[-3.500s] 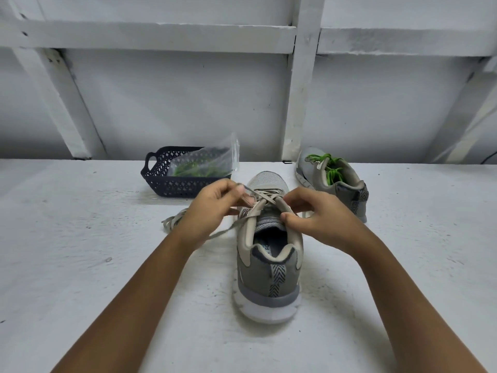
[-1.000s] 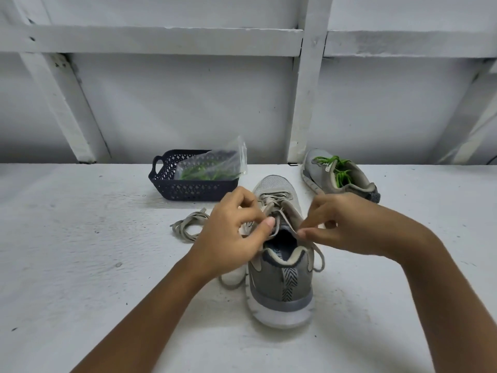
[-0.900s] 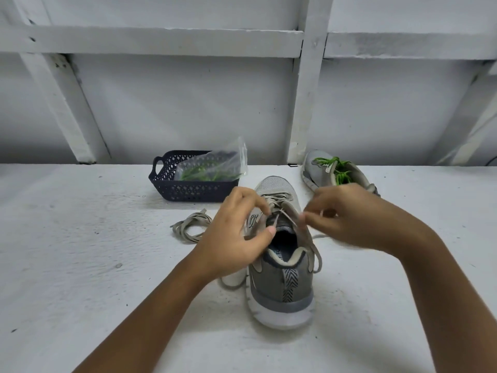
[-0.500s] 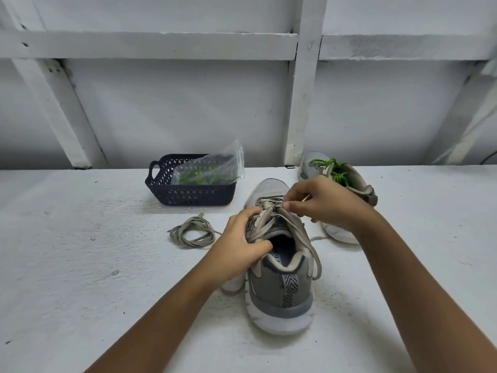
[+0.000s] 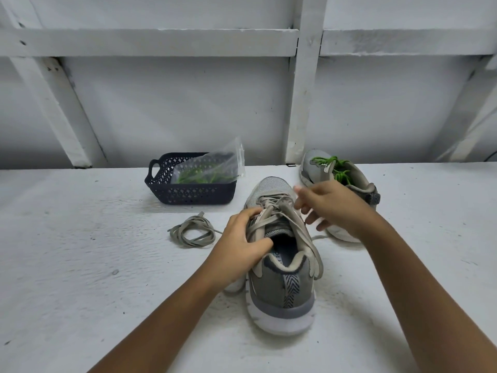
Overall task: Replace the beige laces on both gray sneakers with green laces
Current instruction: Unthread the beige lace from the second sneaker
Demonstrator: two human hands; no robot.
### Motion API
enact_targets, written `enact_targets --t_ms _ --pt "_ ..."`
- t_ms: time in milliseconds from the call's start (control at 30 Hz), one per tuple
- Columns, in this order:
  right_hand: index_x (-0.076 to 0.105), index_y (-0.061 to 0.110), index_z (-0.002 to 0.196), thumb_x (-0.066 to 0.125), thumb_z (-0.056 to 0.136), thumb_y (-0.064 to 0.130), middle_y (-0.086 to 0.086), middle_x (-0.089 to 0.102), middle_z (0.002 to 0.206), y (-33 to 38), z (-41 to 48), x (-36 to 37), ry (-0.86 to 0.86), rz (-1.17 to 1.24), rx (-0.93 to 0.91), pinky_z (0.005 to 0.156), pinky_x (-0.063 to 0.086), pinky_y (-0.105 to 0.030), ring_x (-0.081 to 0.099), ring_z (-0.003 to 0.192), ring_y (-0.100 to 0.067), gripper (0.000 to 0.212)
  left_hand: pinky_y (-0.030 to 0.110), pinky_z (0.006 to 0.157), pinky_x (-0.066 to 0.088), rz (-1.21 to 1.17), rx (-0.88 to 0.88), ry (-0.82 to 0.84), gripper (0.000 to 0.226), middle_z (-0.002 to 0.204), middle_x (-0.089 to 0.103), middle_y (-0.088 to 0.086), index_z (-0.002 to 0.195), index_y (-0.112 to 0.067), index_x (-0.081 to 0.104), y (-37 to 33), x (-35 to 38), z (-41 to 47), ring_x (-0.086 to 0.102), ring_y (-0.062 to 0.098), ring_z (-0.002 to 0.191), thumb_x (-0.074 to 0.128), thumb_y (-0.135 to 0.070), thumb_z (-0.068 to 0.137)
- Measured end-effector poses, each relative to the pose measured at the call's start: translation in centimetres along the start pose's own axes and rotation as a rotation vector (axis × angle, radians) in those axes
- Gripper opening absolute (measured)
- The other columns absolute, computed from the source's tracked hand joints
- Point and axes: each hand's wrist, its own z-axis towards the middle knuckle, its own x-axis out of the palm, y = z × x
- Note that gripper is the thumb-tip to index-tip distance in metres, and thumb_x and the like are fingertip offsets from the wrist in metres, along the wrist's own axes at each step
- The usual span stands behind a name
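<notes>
The near gray sneaker [image 5: 282, 289] stands in the middle of the white table, heel toward me. Its beige lace [image 5: 281, 214] lies loosened across the eyelets, with ends trailing down the right side. My left hand [image 5: 242, 246] grips the sneaker's left side, thumb at the opening and fingers by the eyelets. My right hand [image 5: 332, 208] hovers just right of the lace with fingers spread, holding nothing. The second gray sneaker [image 5: 363, 184], threaded with a green lace [image 5: 336, 168], sits behind my right hand.
A loose coil of beige lace [image 5: 192, 232] lies on the table left of the sneaker. A dark plastic basket [image 5: 188, 193] at the back holds a clear bag of green laces [image 5: 212, 170]. A white framed wall closes off the table's far edge.
My right hand let go of the beige lace it was pinching near the top eyelets and spread its fingers. My left hand shifted from the lace to gripping the sneaker's side.
</notes>
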Motion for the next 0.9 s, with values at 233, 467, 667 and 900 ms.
enact_targets --t_ms 233,467,667,900 --pt "0.059 0.015 0.079 0.054 0.094 0.015 0.002 0.060 0.069 -0.3 0.2 0.9 -0.130 0.005 -0.142 0.054 0.052 -0.026 0.061 0.060 -0.004 0.016 0.020 0.099 0.036 -0.019 -0.022 0.018 0.075 0.133 0.048 -0.007 0.134 -0.031 0.044 0.1 0.1 -0.1 0.047 0.004 0.119 0.050 -0.034 0.060" --pt "0.065 0.015 0.075 0.048 0.095 0.041 0.000 0.063 0.072 -0.2 -0.3 -0.2 -0.031 0.101 0.016 0.062 0.040 -0.026 0.059 0.064 -0.012 0.037 0.020 0.099 0.035 -0.030 -0.028 0.015 0.074 0.133 0.048 -0.007 0.134 -0.031 0.044 0.2 0.2 -0.1 0.047 0.005 0.120 0.050 -0.034 0.060" --pt "0.064 0.011 0.076 0.059 0.092 0.021 -0.004 0.062 0.069 -0.7 0.1 0.5 -0.131 0.099 -0.119 0.063 0.043 -0.027 0.058 0.064 -0.011 0.020 0.024 0.104 0.036 -0.042 -0.026 0.012 0.074 0.133 0.048 -0.007 0.134 -0.031 0.045 0.3 0.2 0.0 0.047 0.004 0.120 0.051 -0.034 0.060" --pt "0.064 0.007 0.083 0.049 0.093 0.045 0.000 0.057 0.065 -0.5 -0.2 -0.7 0.018 0.447 0.104 0.054 0.048 -0.025 0.056 0.057 -0.011 0.042 0.028 0.104 0.039 -0.055 -0.030 0.020 0.070 0.132 0.048 -0.005 0.131 -0.032 0.046 0.5 0.2 0.1 0.048 0.002 0.118 0.052 -0.035 0.061"
